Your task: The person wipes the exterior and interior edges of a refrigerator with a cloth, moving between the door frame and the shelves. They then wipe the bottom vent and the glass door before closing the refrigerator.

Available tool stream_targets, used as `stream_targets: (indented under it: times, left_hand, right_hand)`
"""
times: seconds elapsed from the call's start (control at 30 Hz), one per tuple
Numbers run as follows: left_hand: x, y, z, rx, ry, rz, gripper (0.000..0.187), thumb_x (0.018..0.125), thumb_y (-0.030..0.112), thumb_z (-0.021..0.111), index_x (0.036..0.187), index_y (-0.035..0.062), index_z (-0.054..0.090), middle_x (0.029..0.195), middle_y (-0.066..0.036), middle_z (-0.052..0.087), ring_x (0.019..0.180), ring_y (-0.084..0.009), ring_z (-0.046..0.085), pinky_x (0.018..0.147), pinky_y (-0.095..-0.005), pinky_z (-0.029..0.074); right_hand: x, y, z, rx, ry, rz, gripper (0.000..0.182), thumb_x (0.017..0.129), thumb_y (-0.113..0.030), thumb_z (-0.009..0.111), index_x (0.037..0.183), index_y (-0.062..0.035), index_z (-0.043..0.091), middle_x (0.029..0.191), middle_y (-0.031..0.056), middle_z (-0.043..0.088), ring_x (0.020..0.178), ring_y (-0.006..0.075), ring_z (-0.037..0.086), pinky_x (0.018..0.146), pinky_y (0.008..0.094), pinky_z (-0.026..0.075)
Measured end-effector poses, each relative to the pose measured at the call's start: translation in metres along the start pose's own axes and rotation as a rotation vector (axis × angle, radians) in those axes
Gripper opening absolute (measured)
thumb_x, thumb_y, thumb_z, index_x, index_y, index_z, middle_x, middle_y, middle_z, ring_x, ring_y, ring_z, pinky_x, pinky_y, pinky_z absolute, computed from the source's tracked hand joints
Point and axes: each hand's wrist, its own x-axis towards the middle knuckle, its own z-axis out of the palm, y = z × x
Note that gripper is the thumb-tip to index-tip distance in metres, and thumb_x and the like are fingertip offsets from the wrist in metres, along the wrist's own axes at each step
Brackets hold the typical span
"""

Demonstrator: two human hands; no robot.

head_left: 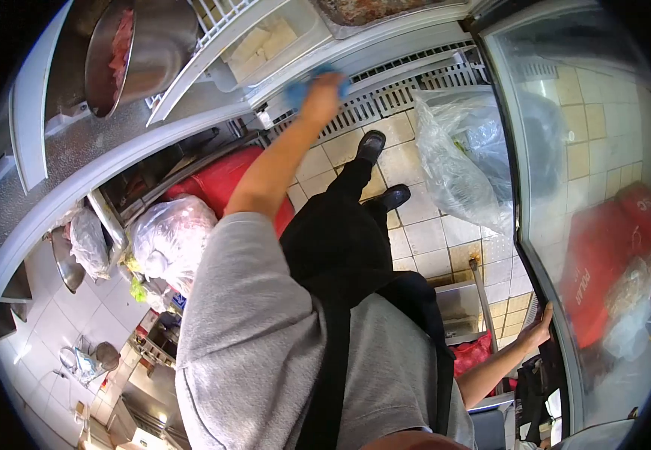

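My left hand (322,96) reaches forward to the lower front edge of an open refrigerated cabinet (265,88). It is closed on a blue cloth (295,91), which is blurred by motion and partly hidden under the fingers. Off to the right, my right hand (539,328) grips the dark-framed edge of the open glass door (524,217). Some of its fingers are hidden behind the frame.
Metal bowl (160,52) with raw meat, clear container (258,49) of pale pieces and metal tray (370,9) sit inside the cabinet. Plastic bags (453,150) lie on the tiled floor near my feet. Red bag (216,176) and filled plastic bag (171,236) are left.
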Motion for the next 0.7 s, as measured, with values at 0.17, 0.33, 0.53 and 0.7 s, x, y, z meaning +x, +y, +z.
stream_targets:
  times: [0.17,0.33,0.53,0.7]
  left_hand:
    - [-0.013,0.019,0.0,-0.122,-0.296,-0.234,0.067,0.072,0.005,0.048,0.136,0.0074,0.027,0.136,-0.017,0.035,0.124,-0.0312,0.035,0.101,-0.0373,0.033]
    - [-0.075,-0.044,-0.037,0.192,-0.266,-0.187,0.062,0.071,0.006,0.052,0.131,0.0077,0.035,0.132,-0.012,0.04,0.119,-0.0302,0.04,0.096,-0.04,0.037]
    - [-0.069,-0.03,-0.035,0.332,-0.241,-0.123,0.059,0.074,0.01,0.052,0.13,0.0073,0.035,0.13,-0.01,0.042,0.119,-0.029,0.038,0.092,-0.0416,0.039]
    - [-0.062,-0.017,-0.006,0.309,-0.189,-0.393,0.055,0.075,0.01,0.052,0.127,0.007,0.036,0.126,-0.011,0.044,0.117,-0.0296,0.04,0.09,-0.0422,0.04]
  right_hand:
    - [0.0,0.0,-0.003,-0.046,0.044,0.033,0.03,0.075,-0.008,0.069,0.102,-0.0002,0.058,0.103,0.0067,0.058,0.087,0.0154,0.054,0.07,0.0284,0.046]
    - [-0.002,-0.005,0.0,-0.059,0.035,0.035,0.028,0.076,-0.009,0.069,0.101,0.0,0.059,0.102,0.0072,0.059,0.085,0.0148,0.055,0.069,0.0276,0.047]
    - [0.008,0.006,-0.012,-0.004,0.011,0.068,0.026,0.077,-0.008,0.067,0.099,0.002,0.058,0.097,0.009,0.06,0.077,0.0153,0.057,0.069,0.0277,0.05]
    - [0.005,0.003,-0.011,0.008,-0.053,0.029,0.025,0.078,-0.008,0.066,0.099,0.0023,0.058,0.093,0.0083,0.061,0.074,0.0157,0.058,0.069,0.0283,0.051]
